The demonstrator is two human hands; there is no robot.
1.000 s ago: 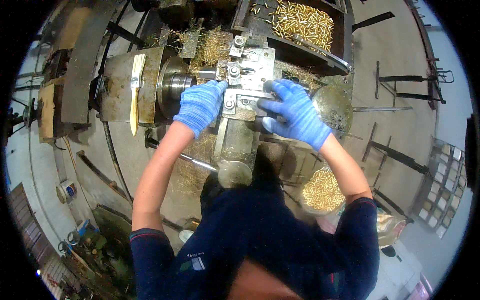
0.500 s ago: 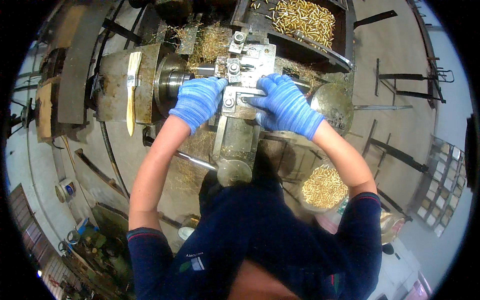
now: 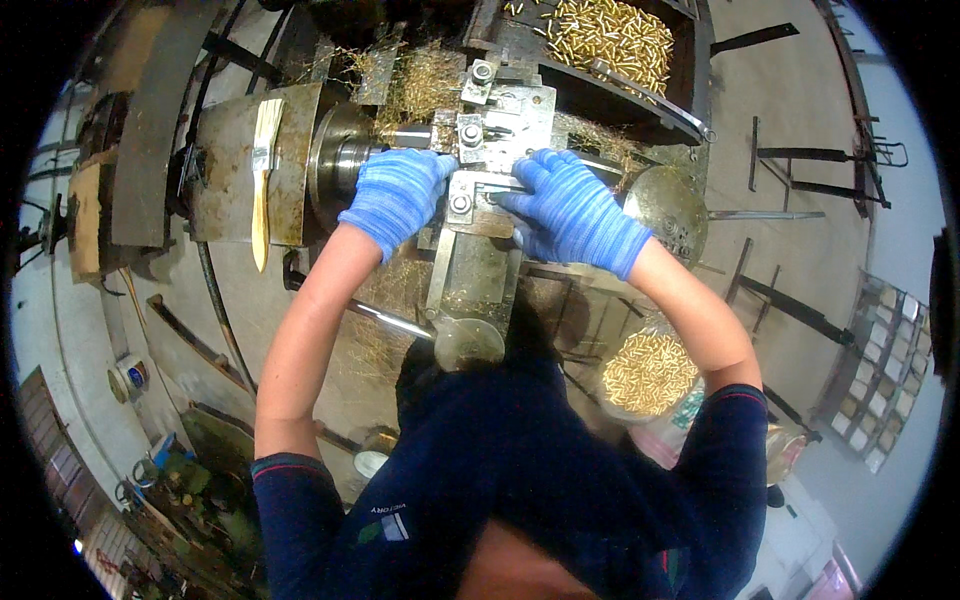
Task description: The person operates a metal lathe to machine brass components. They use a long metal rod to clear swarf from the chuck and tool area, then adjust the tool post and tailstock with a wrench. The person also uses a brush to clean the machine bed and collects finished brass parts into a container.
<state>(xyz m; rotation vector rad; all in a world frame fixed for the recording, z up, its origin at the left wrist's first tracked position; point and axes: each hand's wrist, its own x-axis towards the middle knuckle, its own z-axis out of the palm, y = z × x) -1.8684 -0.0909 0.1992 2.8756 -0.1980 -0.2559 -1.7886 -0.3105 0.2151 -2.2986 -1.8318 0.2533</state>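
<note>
Both my hands wear blue knitted gloves and work over a metal lathe slide. My left hand is closed between the round chuck and the bolted tool block, fingertips pinched together at the block's left side. Whatever they hold is hidden. On the block's right side, my right hand is bent around its edge, with thumb and fingers against the bolted metal pieces. More bolted clamps stand just beyond on the slide plate.
A dark tray at the far right holds many small brass-coloured pieces. Similar pieces fill a tub by my right arm. A wooden-handled brush lies on the headstock. Metal shavings cover the machine behind the chuck.
Hardly anything differs. Both hands keep their places at the tool block, and the view has shifted very slightly.
</note>
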